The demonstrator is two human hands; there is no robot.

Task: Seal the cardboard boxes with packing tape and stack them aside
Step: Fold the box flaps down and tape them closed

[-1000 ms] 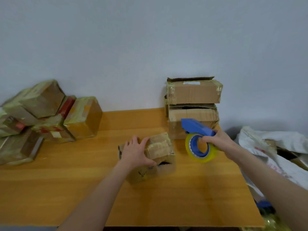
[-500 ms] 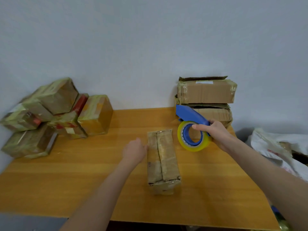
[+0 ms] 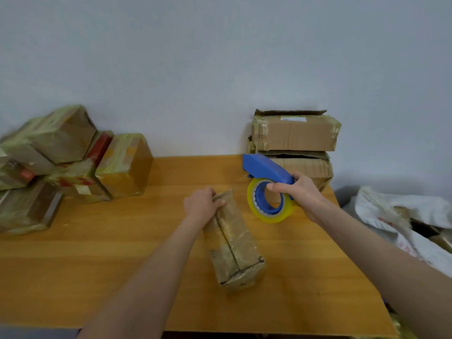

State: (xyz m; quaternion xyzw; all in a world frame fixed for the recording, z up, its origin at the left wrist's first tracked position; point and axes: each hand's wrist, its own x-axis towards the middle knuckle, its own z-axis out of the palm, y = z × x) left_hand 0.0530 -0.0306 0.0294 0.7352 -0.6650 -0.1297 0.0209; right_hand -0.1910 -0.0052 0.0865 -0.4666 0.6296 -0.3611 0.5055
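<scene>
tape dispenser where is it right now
Head view, right of centre: the right hand holds the tape dispenser over the table, just right of the box that the left hand grips and in front of the two stacked boxes.

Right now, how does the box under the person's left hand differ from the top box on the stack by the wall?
The held box lies on the table, end toward the camera; the top box sits on a lower box, broadside. The left hand grips the held box; nothing touches the top box. Both are brown cardboard with tape.
</scene>
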